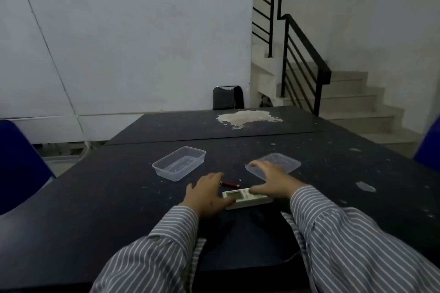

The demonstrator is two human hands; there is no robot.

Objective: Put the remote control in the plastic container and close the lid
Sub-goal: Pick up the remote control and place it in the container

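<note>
Both hands spread, left hand [206, 194] and right hand [271, 179] flanking remote control [246, 197], container [179, 166] open

white remote control [247, 198], grey-striped sleeves [338, 228]

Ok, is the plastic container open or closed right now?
Open. The plastic container sits empty and uncovered on the table, and its lid lies apart to the right, partly under the right hand.

container [179, 163] mouth open, red pen [230, 184] before it, lid [283, 163] well apart
</note>
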